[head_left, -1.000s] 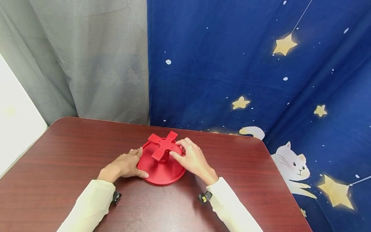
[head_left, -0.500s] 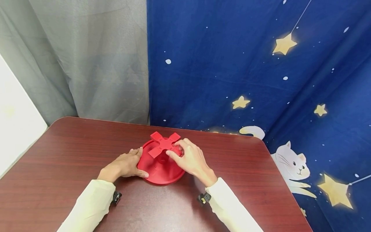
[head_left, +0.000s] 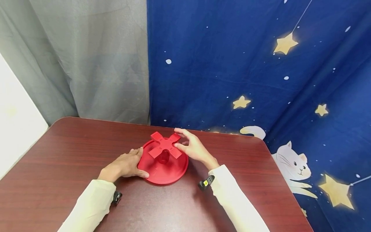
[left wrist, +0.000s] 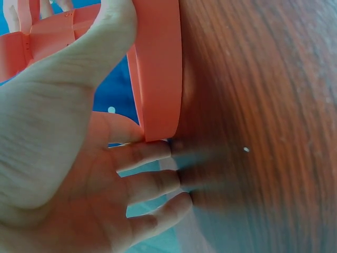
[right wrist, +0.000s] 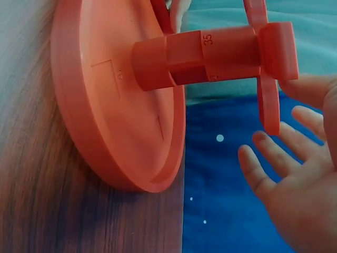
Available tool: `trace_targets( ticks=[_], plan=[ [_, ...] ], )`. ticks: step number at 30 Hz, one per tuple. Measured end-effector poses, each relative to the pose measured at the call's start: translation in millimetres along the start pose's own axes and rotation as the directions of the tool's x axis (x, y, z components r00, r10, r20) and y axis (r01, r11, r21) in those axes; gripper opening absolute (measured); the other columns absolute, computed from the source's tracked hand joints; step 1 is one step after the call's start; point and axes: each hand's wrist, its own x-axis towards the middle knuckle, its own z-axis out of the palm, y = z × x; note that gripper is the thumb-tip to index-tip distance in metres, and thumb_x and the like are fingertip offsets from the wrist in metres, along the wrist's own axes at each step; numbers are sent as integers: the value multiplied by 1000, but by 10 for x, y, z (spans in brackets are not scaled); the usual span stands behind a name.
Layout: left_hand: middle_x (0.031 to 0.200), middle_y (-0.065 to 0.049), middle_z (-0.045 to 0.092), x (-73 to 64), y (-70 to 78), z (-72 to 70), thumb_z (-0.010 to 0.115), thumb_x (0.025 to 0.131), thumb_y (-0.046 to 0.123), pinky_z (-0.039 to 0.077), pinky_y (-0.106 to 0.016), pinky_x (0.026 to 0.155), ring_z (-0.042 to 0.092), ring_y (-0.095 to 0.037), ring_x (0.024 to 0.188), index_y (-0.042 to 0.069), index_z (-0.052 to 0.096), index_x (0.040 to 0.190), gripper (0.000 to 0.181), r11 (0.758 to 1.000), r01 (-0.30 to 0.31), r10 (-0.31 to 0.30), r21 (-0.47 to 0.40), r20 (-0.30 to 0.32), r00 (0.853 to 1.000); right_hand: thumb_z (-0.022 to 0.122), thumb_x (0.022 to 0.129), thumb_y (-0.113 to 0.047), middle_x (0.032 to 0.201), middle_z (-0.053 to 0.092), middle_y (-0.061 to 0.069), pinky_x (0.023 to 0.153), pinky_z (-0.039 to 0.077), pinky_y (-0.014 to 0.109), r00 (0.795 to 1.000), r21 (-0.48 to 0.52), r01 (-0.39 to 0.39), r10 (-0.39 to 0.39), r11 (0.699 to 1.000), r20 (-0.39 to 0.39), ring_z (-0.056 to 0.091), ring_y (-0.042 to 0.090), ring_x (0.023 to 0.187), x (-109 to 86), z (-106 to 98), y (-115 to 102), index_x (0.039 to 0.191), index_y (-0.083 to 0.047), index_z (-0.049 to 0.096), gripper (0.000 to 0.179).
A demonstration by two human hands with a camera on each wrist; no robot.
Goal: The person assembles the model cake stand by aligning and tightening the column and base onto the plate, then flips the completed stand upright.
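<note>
A red plastic stand has a wide round base (head_left: 162, 175), a short post (right wrist: 184, 58) marked with numbers, and a four-armed cross top (head_left: 165, 144). It stands upright on the table. My left hand (head_left: 124, 164) holds the base's left rim, thumb at the near side and fingers round the far side; the left wrist view shows fingertips down by the tabletop. To the right, my right hand (head_left: 195, 146) is spread around the cross's right arms. In the right wrist view its thumb (right wrist: 308, 88) touches an arm, while the other fingers stay loose.
The stand rests on a dark reddish wood table (head_left: 87, 145) with rounded far corners. Behind hang a grey curtain (head_left: 110, 64) and a blue curtain (head_left: 220, 64) with stars and a white cat. A white surface (head_left: 17, 116) is at the left.
The cross top turned a little clockwise during the first half second. Since then my right hand loosened its pinch and shifted up to the upper right arm. My left hand stayed put.
</note>
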Motion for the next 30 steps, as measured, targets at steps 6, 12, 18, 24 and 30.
trace_targets(
  ticks=[6, 12, 18, 24, 30],
  plan=[
    [151, -33, 35, 4, 19, -1, 82, 70, 59, 36, -65, 107, 33, -55, 138, -11, 26, 150, 121, 1000, -1, 1, 2, -1, 1000, 75, 86, -4, 124, 64, 14, 88, 57, 46, 999, -55, 4, -7, 998, -51, 68, 30, 96, 30, 59, -2, 132, -4, 59, 48],
    [151, -34, 34, 4, 25, -6, 82, 69, 60, 35, -65, 108, 32, -56, 138, -11, 26, 150, 121, 1000, -1, 1, 0, 0, 1000, 82, 81, -10, 115, 65, 11, 86, 58, 43, 989, -183, 13, -40, 983, -143, 65, 23, 94, -10, 84, 3, 122, -4, 65, 45],
    [151, -33, 34, 16, 20, 2, 82, 68, 60, 35, -66, 108, 31, -56, 138, -10, 26, 151, 122, 1000, 16, -16, -18, 5, 1000, 84, 80, -21, 106, 64, 5, 79, 56, 29, 983, -288, -4, -49, 958, -178, 62, 16, 87, -76, 94, -10, 119, -9, 68, 44],
    [151, -34, 33, 25, 20, 14, 82, 68, 60, 34, -66, 107, 30, -56, 138, -10, 25, 151, 123, 1000, 22, -22, -19, 12, 1000, 83, 82, -28, 104, 62, 2, 69, 51, 25, 981, -352, -19, -50, 936, -186, 58, 13, 78, -118, 110, -15, 121, -11, 67, 46],
    [151, -34, 32, 21, 28, 10, 82, 68, 59, 35, -66, 107, 29, -57, 139, -10, 25, 151, 123, 1000, 27, -27, -7, 21, 999, 82, 81, -35, 100, 61, -1, 60, 48, 23, 975, -418, -36, -61, 908, -215, 56, 9, 70, -136, 139, -2, 119, -15, 68, 45]
  ],
)
